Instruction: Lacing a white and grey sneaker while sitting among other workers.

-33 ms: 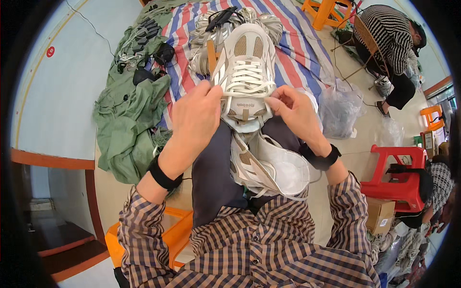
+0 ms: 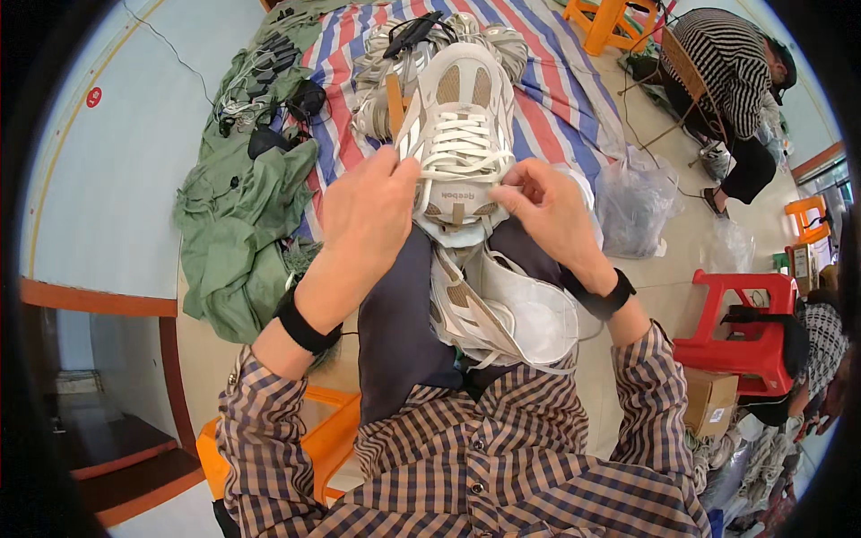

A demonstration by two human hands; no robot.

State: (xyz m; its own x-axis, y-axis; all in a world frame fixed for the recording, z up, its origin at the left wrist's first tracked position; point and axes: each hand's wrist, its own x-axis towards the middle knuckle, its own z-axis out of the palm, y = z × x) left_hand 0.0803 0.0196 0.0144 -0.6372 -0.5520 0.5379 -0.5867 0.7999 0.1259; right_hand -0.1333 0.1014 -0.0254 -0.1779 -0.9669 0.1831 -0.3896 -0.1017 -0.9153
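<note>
Nothing had moved between the two frames. The cream-and-tan sneaker (image 2: 459,134) lay toe-away on the person's lap; the left hand (image 2: 368,211) and right hand (image 2: 547,211) each pinched a white lace (image 2: 462,152) at its tongue.

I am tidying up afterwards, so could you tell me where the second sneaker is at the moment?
In the head view, the second sneaker lies on its side in the person's lap, just below the laced sneaker held by both hands.

Both arms wear brown, navy and cream checked shirt sleeves with buttoned cuffs. A black band circles each wrist just behind the left hand (image 2: 369,208) and the right hand (image 2: 547,213), perhaps watches. Dark trousers cover the lap.
</note>
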